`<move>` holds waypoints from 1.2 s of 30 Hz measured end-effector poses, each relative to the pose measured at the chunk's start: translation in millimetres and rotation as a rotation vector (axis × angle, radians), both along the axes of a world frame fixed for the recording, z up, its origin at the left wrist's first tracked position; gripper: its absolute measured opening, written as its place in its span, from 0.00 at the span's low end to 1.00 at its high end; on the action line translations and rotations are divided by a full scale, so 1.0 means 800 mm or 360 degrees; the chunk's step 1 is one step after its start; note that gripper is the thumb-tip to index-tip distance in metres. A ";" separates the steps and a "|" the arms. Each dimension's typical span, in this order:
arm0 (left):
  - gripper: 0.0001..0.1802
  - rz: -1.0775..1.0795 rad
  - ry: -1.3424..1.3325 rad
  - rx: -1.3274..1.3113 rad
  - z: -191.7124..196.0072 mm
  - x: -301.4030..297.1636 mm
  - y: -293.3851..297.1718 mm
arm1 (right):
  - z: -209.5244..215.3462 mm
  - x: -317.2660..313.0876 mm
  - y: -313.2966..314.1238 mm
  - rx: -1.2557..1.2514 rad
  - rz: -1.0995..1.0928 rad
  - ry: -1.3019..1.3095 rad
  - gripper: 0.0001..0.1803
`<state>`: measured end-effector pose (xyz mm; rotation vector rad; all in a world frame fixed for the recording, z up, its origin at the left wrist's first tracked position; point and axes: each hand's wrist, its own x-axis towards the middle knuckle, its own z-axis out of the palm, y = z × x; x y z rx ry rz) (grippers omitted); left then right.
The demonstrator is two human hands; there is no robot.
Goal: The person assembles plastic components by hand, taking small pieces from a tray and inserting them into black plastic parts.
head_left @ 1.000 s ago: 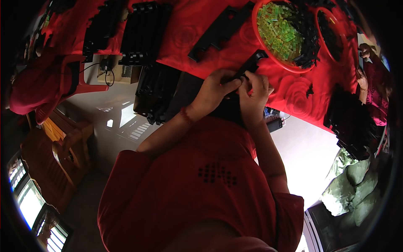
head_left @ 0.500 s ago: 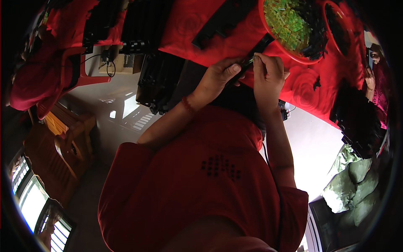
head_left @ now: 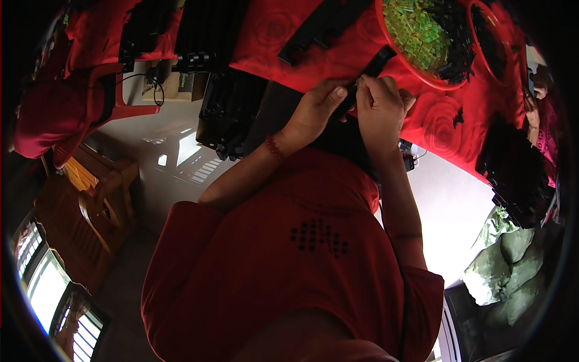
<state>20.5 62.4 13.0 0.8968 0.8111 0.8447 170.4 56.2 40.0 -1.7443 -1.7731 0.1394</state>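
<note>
A long narrow black strip (head_left: 379, 62) slants across the table's near edge, its far end close to the round basin. My left hand (head_left: 310, 114) is closed around the strip's nearer part, thumb on top. Against the strip's middle, my right hand (head_left: 381, 108) is pinched, fingertips pressed together; whatever they hold is hidden. Small translucent yellow-green pieces (head_left: 416, 36) fill much of the red basin (head_left: 445, 85), with small black pieces (head_left: 459, 59) heaped along its right side.
More long black strips (head_left: 319, 33) lie on the red tablecloth (head_left: 265, 57). A second red basin (head_left: 505, 75) stands at the right, near stacked black parts (head_left: 515, 172). Black strips are piled left of my legs. A red chair (head_left: 129, 111) and pale sacks (head_left: 506, 265) flank me. Another person's arm (head_left: 532, 114) shows far right.
My right hand has shifted slightly left along the strip, its fingers curling in closer. My left hand keeps its hold with little movement.
</note>
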 end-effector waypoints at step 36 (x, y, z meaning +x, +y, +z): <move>0.29 -0.0096 -0.0174 0.0003 0.035 0.005 -0.005 | 0.040 -0.027 -0.009 -0.0584 -0.0095 0.1788 0.05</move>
